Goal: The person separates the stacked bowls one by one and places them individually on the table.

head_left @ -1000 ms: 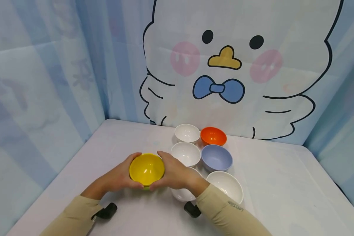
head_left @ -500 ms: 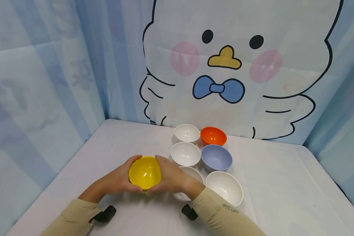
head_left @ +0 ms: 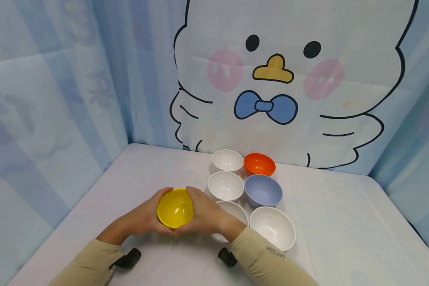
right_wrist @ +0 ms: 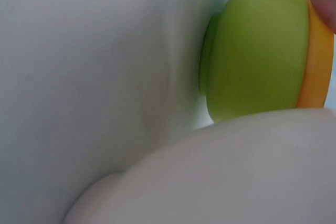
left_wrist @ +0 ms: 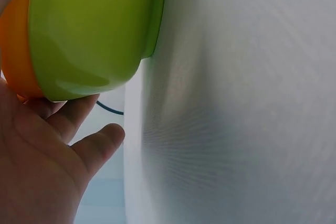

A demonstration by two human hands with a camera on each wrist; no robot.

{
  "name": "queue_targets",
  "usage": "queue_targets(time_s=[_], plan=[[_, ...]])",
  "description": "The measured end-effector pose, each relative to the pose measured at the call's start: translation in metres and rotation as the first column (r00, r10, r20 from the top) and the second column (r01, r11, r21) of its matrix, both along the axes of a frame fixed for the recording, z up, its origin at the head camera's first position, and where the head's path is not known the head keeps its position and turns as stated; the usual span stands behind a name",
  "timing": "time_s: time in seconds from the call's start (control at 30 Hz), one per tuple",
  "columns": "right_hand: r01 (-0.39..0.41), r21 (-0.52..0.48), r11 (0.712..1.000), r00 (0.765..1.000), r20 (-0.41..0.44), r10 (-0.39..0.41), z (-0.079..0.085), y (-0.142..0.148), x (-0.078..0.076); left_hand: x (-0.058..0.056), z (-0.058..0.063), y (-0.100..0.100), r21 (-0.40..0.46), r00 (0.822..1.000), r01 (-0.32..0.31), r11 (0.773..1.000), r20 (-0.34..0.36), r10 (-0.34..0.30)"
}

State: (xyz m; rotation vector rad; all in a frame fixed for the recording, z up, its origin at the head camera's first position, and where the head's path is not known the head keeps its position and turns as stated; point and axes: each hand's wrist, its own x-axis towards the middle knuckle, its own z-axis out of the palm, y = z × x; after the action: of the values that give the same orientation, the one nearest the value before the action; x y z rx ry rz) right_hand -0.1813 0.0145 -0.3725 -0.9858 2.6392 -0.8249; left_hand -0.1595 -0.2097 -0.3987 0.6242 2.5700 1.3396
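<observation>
In the head view, a yellow bowl [head_left: 175, 208] sits between both hands. My left hand [head_left: 146, 216] holds its left side and my right hand [head_left: 207, 212] holds its right side, thumbs nearly meeting at the near edge. The wrist views show a green bowl [left_wrist: 94, 30] under the yellow one, which looks orange there and is nested inside it. The green bowl's foot is at the white tabletop. Some left fingers [left_wrist: 100, 148] stretch out below the bowls in the left wrist view. Part of the yellow rim is hidden by the hands.
Right of the hands stand several white bowls [head_left: 273, 228], a blue-purple bowl [head_left: 263, 190] and an orange-red bowl [head_left: 259, 164], in two columns. My right forearm partly covers the nearest left-column white bowl [head_left: 234, 208]. A curtain with a cartoon bird [head_left: 271, 139] hangs behind the table [head_left: 343, 222].
The hands have drawn slightly closer together around the yellow bowl, the right one shifting left. The green edge seen below the yellow bowl earlier is now hidden in the head view.
</observation>
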Motion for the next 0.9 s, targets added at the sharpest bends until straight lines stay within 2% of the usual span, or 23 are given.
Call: queue_targets(time_s=[0.4,0.57,0.9], plan=[[0.006,-0.025,1.000,1.000,-0.015,-0.007,-0.0021,-0.0018,-0.0016,0.0032,-0.0008,0.0004,-0.008,0.999,-0.046,0.999,0.003,0.046],[0.017,-0.042,0.999,1.000,-0.019,-0.018,-0.0032,-0.0019,-0.0026,0.0038,-0.0001,-0.0003,-0.005,0.999,-0.048,0.999,-0.013,0.048],[0.037,-0.076,0.996,0.999,-0.007,-0.038,-0.0037,-0.0010,0.0004,0.0056,0.0010,0.0013,-0.012,0.998,-0.056,0.998,0.004,0.056]])
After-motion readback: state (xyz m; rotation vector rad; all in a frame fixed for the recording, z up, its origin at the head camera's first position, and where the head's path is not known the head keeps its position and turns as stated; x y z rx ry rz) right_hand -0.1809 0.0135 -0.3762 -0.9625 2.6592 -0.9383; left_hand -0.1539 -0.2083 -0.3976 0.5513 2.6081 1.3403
